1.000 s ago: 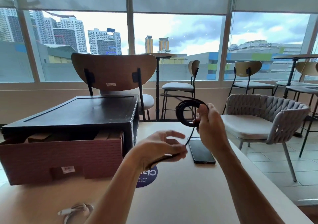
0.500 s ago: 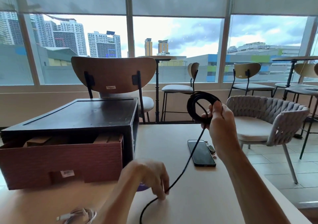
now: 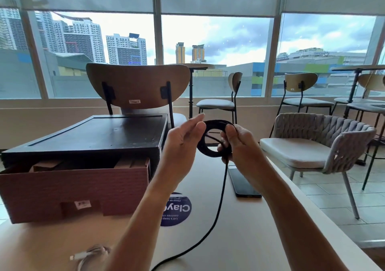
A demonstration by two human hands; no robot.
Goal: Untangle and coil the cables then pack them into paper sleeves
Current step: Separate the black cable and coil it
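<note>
A black cable is wound into a small coil (image 3: 208,154) held up above the table. My right hand (image 3: 241,143) grips the coil's right side with curled fingers. My left hand (image 3: 183,143) is raised beside it, fingers nearly straight, touching the coil's left edge. The cable's loose tail (image 3: 220,198) hangs from the coil to the table and runs off the bottom of the view. A white cable (image 3: 89,254) lies bunched at the near left edge of the table (image 3: 250,239). Brown paper pieces (image 3: 45,164) stick up inside an open brown box (image 3: 73,189).
A black tray-like case (image 3: 93,133) sits on top of the brown box at the left. A dark phone (image 3: 243,185) lies flat under my right wrist, and a round blue sticker (image 3: 181,208) marks the table. A woven grey chair (image 3: 312,146) stands to the right.
My left hand rose from the table to the coil's left side. My right hand lowered and brought the coil toward the middle. One more turn of cable lies on the coil.
</note>
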